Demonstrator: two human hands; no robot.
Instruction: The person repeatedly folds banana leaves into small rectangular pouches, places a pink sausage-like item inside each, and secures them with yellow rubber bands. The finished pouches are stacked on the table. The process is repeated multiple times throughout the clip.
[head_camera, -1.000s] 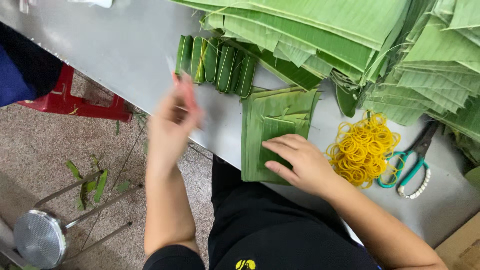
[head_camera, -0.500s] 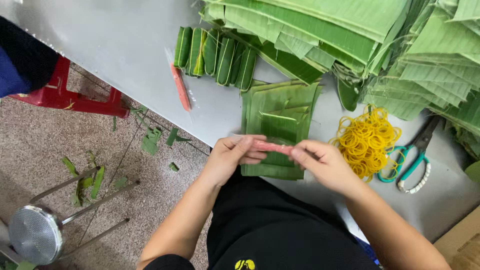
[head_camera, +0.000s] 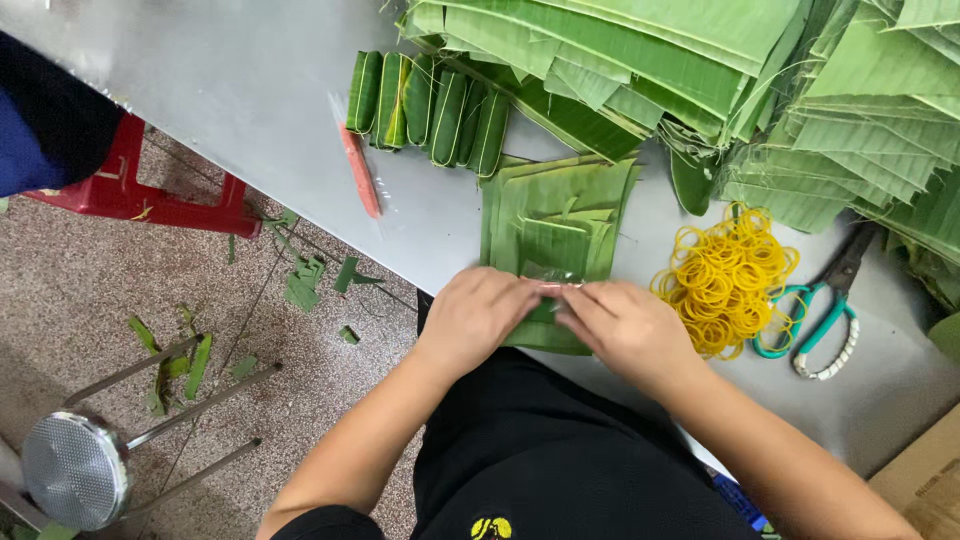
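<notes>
Wrapped pink stick (head_camera: 552, 288), long axis 9-to-3 o'clock, was pinched at its ends by left hand (head_camera: 478, 315) and right hand (head_camera: 622, 325) over folded banana leaves (head_camera: 555, 225) on grey table (head_camera: 230, 90); speckled floor (head_camera: 90, 290) at 8 o'clock.

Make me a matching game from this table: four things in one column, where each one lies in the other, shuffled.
1. rubber bands
2. scissors
3. pink stick
4. leaf rolls

A. far right, beside the yellow pile
B. alone near the table's left edge
C. in a row above the flat leaf stack
D. heaped just right of the right hand

Pairs: 1-D, 2-A, 3-B, 4-C
</notes>
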